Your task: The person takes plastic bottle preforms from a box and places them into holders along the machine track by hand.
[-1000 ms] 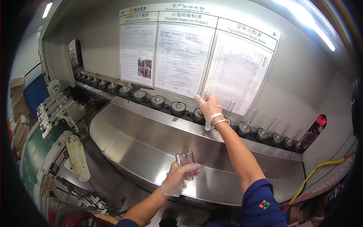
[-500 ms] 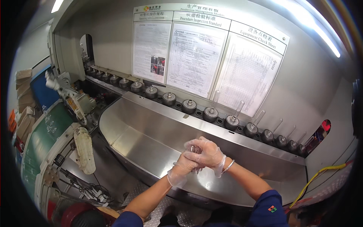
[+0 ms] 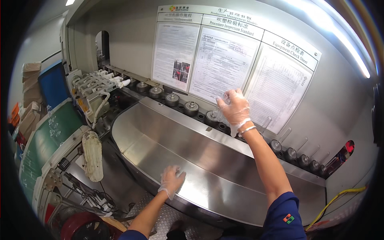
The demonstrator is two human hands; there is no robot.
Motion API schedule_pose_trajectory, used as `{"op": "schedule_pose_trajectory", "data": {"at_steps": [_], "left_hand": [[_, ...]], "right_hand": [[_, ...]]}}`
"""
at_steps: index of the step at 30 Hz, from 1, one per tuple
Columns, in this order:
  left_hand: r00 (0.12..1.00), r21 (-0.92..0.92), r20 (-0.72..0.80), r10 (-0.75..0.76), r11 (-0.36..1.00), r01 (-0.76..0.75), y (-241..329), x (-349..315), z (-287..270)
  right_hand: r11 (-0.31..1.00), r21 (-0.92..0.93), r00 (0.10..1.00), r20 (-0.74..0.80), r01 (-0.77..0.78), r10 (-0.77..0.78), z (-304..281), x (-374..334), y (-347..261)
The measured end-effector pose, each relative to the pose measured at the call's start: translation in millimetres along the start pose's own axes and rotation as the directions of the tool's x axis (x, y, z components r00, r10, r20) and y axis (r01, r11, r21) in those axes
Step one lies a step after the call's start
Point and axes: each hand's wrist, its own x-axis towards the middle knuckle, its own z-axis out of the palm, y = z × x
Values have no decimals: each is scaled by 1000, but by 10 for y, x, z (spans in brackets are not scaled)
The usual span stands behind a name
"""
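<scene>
My right hand [image 3: 235,107], in a clear glove, reaches over the row of round metal holders [image 3: 192,107]. Its fingers are closed round a clear plastic tube [image 3: 219,112], which stands above one of the holders; whether it is seated there I cannot tell. The hand and wrist hide the holders just to the right. Farther right, several clear tubes [image 3: 285,135] stand upright in their holders, while those on the left carry none. My left hand [image 3: 172,181], gloved too, hovers above the steel trough [image 3: 160,148], its fingers loosely apart with nothing visible in them.
At the left, a multi-arm machine unit [image 3: 96,90] with white fittings sits beside a green conveyor [image 3: 56,132] carrying clear pieces. Printed sheets [image 3: 224,60] hang on the wall behind the holders. A yellow cable [image 3: 336,200] runs along the right side.
My hands, clasped together round clear tubes before, have parted. The right has moved up to the holders, and the left has dropped left over the trough. The machine arm at left has shifted toward the holders.
</scene>
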Motion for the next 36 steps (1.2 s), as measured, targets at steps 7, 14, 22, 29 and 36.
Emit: {"op": "schedule_pose_trajectory", "data": {"at_steps": [7,14,22,29,36], "left_hand": [[923,368,-109,369,877,-307,-222,-88,89],[929,371,-134,345,887,-275,-262,-94,47],[924,345,-157,348,896,-279,-259,-83,71],[931,329,-152,333,905,-270,-232,-64,71],[936,336,-166,309,911,-241,-263,-73,11]], "right_hand": [[962,-265,962,241,-66,132,348,146,77],[959,-276,951,274,-63,141,187,233,-115],[982,136,991,-22,132,-130,832,418,-408],[1000,-28,988,156,-10,14,1182,533,-300],[984,176,999,22,23,-27,1086,621,-685]]}}
